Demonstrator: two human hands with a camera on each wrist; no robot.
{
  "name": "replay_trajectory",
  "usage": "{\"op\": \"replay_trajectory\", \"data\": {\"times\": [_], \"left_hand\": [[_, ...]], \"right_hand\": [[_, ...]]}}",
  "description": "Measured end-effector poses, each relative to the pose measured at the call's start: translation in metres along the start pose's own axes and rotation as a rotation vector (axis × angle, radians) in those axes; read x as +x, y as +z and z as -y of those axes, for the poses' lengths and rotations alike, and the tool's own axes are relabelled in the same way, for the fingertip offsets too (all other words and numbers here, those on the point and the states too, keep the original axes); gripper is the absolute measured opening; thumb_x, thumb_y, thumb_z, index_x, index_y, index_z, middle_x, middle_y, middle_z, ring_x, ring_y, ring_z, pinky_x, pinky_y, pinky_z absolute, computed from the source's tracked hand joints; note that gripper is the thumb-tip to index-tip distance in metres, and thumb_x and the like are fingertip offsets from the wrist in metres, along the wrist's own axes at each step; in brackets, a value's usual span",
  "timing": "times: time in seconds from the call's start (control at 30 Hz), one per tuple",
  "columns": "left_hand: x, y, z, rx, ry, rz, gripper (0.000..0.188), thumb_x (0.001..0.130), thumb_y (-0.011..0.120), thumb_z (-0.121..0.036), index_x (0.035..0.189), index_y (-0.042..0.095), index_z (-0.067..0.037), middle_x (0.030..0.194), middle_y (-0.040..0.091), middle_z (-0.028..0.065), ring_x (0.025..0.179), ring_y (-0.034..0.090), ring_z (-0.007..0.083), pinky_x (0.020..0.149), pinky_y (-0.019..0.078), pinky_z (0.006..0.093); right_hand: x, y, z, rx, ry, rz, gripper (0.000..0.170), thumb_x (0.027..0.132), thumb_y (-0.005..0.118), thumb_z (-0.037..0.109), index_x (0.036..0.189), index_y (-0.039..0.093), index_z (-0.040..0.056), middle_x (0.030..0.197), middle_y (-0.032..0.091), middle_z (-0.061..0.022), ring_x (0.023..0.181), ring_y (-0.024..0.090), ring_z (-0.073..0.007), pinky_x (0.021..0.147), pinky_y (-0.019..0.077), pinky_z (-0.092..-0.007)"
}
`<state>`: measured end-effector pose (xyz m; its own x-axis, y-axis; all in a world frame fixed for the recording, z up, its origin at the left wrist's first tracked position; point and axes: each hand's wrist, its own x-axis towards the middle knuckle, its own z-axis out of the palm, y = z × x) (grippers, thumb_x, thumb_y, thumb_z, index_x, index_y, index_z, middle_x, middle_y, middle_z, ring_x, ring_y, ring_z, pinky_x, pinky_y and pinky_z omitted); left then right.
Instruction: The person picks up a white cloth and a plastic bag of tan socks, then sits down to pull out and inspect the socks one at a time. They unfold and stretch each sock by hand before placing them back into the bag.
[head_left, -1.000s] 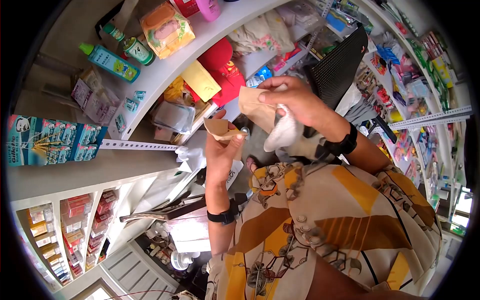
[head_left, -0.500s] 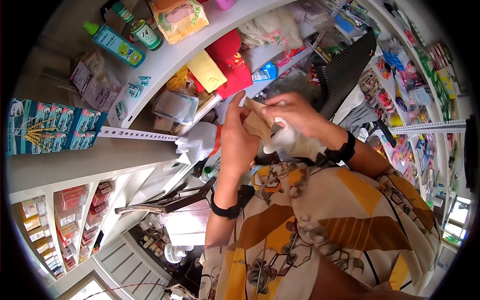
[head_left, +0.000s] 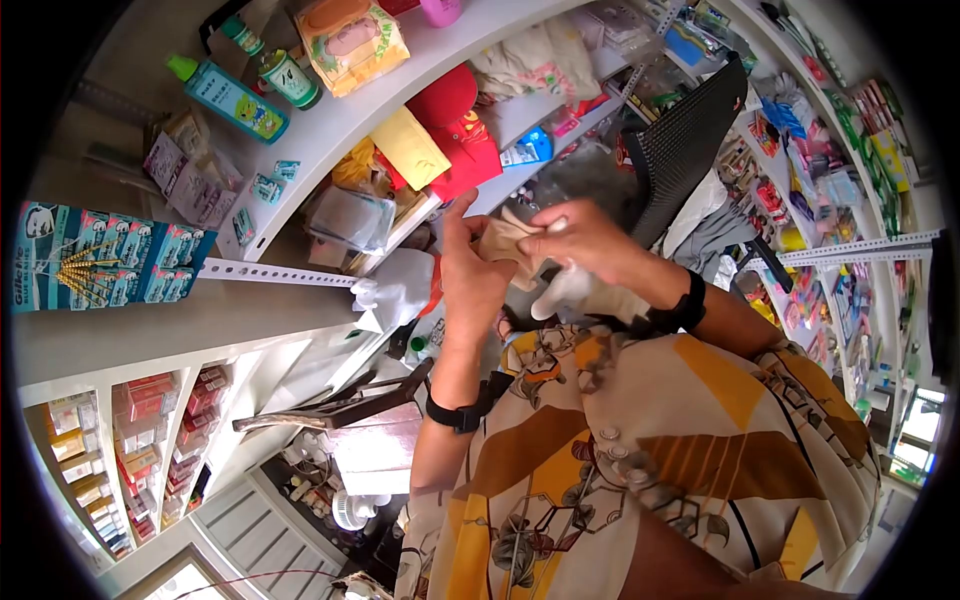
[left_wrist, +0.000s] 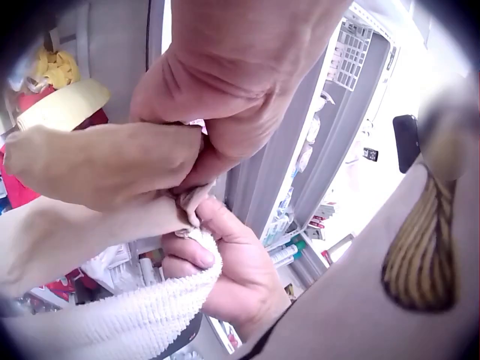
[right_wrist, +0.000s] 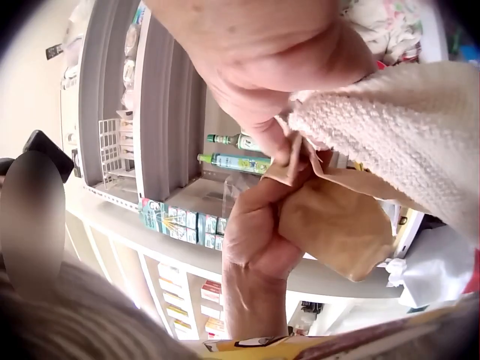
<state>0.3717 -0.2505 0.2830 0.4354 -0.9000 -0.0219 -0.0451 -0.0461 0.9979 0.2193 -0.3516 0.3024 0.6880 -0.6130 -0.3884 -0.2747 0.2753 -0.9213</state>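
Observation:
In the head view, both hands meet in front of the patterned shirt. My left hand [head_left: 468,275] grips a tan, thin, folded piece [head_left: 503,240] that looks like paper or soft cloth. My right hand [head_left: 590,238] pinches the tan material's near edge, and a white terry cloth [head_left: 566,290] hangs from the same hand. Up close in the left wrist view, two tan layers [left_wrist: 105,161] spread away from the fingers, above the white cloth [left_wrist: 127,322]. The right wrist view has a rounded tan flap [right_wrist: 337,229] beside the left hand [right_wrist: 255,232]; fingers hide where the layers join.
A curved white shelf [head_left: 330,130] holds bottles and a wipes pack [head_left: 352,45]. Below it lie a yellow packet [head_left: 411,148] and red items. A black mesh chair back [head_left: 690,150] stands at the right, before crowded shelves. A razor card [head_left: 110,260] hangs at the left.
The hands came together from apart, the left hand turning and moving slightly right. The tan pieces, earlier held separately one in each hand, are now bunched between them. The white cloth stays in the right hand.

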Motion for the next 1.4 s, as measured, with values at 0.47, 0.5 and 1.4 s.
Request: {"op": "replay_trajectory", "data": {"times": [0.47, 0.5, 1.4], "left_hand": [[0.019, -0.011, 0.024, -0.306, -0.038, 0.553, 0.115, 0.069, 0.089, -0.02, 0.156, 0.014, -0.016, 0.145, 0.041, 0.014, 0.076, 0.055, 0.0104, 0.071, 0.0498, 0.0246], [0.025, -0.004, 0.024, -0.402, -0.046, 0.612, 0.114, 0.07, 0.088, -0.021, 0.156, 0.014, -0.016, 0.146, 0.041, 0.0139, 0.077, 0.055, 0.0104, 0.072, 0.05, 0.0247], [0.042, 0.019, 0.079, -0.869, -0.451, 0.228, 0.024, 0.093, 0.067, -0.028, 0.106, 0.067, -0.007, 0.088, 0.064, -0.0006, 0.061, 0.043, 0.0049, 0.053, 0.0353, 0.0176]], "right_hand": [[-0.048, -0.062, 0.104, 0.392, -0.091, -0.079, 0.024, 0.091, 0.058, 0.013, 0.111, 0.057, -0.0005, 0.075, 0.06, -0.0045, 0.044, 0.044, -0.0091, 0.038, 0.0307, -0.024], [-0.056, -0.056, 0.114, 0.417, -0.062, -0.158, 0.026, 0.092, 0.057, 0.014, 0.113, 0.056, -0.0005, 0.074, 0.061, -0.0053, 0.041, 0.043, -0.0099, 0.037, 0.0302, -0.0244], [-0.048, -0.15, 0.028, 0.408, -0.116, -0.383, 0.019, 0.088, 0.064, 0.013, 0.104, 0.063, 0.0025, 0.08, 0.063, -0.0037, 0.055, 0.055, -0.0118, 0.043, 0.0393, -0.0245]]}}
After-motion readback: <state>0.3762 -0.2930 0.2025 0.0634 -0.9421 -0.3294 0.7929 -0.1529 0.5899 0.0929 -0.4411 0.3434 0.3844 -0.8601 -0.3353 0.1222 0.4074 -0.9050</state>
